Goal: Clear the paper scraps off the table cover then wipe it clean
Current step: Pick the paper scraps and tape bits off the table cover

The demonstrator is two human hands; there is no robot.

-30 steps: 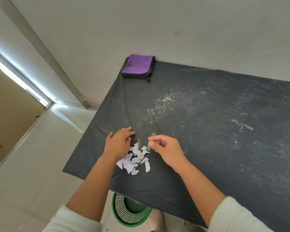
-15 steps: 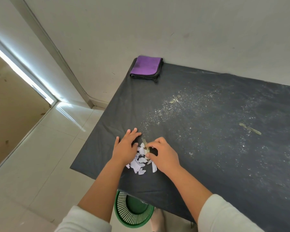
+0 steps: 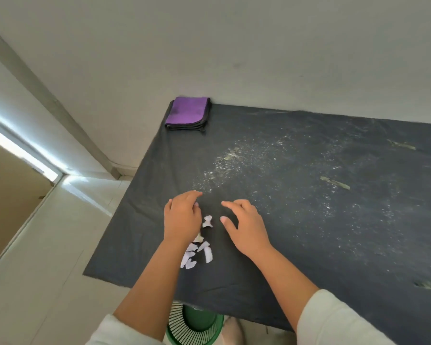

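both hands palm-down over black table cover [image 3: 296, 232], fingers loosely spread, holding nothing; left hand [image 3: 183, 217] partly covers white paper scraps [image 3: 197, 247] near front-left edge, right hand [image 3: 244, 226] just beside them; folded purple cloth [image 3: 187, 113] at far corner

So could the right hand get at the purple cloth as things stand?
Probably yes: the right hand holds nothing, and only bare table cover lies between it and the purple cloth at the far corner.
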